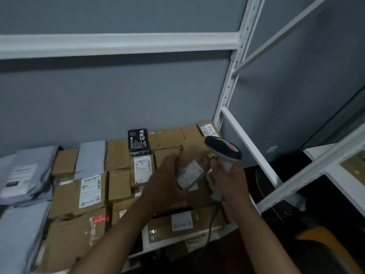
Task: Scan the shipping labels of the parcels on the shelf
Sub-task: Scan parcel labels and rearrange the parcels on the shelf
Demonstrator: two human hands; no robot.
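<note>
The left hand [165, 181] is gripping a small cardboard parcel [190, 173], fingers curled over its far edge and thumb under its near side, tilting it so that its white shipping label [191, 175] is facing up and toward the right hand [230, 181]. The parcel is blurred, so the print on the label cannot be read. The right hand is wrapping its fingers round the grip of a handheld scanner [224, 150], whose dark head with a red patch is standing just above and beyond the held parcel; which way its window is facing cannot be told. A cable [212, 218] is hanging down from the scanner's handle, below the right wrist.

Under both hands the shelf [199, 235] is carrying a dense layer of brown boxes [79, 196], several showing white labels. Beyond the left hand a black box [138, 140] with white lettering is sitting atop the cartons. Far to the left of the left hand, grey mailer bags [23, 173] are lying stacked. To the right of the right hand the white frame post [229, 86] of the shelf is rising.
</note>
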